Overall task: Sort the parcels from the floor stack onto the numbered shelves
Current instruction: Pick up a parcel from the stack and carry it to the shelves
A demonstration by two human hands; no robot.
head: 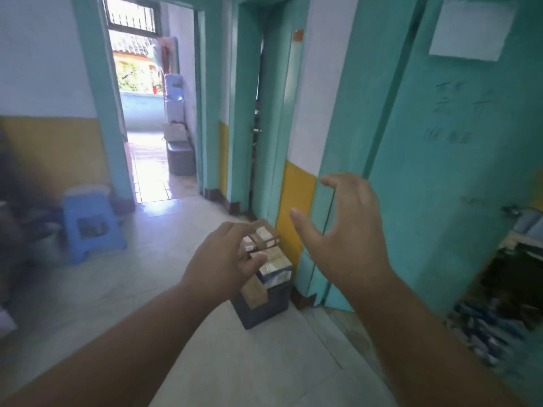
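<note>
A stack of parcels stands on the pale tiled floor beside the yellow-and-teal wall. Small brown cardboard boxes with white labels lie on top, a blue-and-white box sits below them, and a dark box forms the base. My left hand is stretched out in front of the stack and hides its left part; its fingers are relaxed and hold nothing. My right hand hovers to the right of and above the stack, fingers spread and loosely curved, holding nothing. No numbered shelves are in view.
A blue plastic stool stands at the left by the wall. An open doorway leads to a bright corridor with boxes and a water dispenser. A teal door fills the right. Dark blurred items lie at far right.
</note>
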